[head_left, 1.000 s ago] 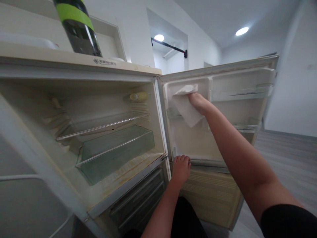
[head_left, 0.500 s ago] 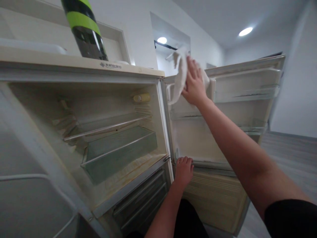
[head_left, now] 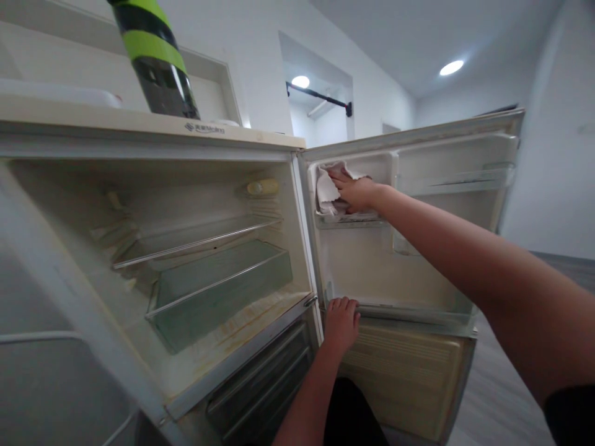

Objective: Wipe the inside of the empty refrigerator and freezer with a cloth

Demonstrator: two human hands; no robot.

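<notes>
My right hand presses a white cloth flat against the inner lining of the open fridge door, in its upper hinge-side recess just above a small clear shelf. The fingers are spread over the bunched cloth. Lower down, my left hand has its fingers curled over the clear rack at the bottom of the same door, close to the hinge. On the left the fridge compartment stands open, with a glass shelf and a greenish clear drawer inside. Yellowish stains mark its floor.
A black and green bottle-like object stands on the fridge top. The lower door is open too, beside a freezer compartment with drawers. A dark-clothed knee is between the doors and the fridge. Grey flooring lies to the right.
My right hand has brought the cloth down from above the door's top edge onto its inner lining. My left hand stays at the bottom rack.
</notes>
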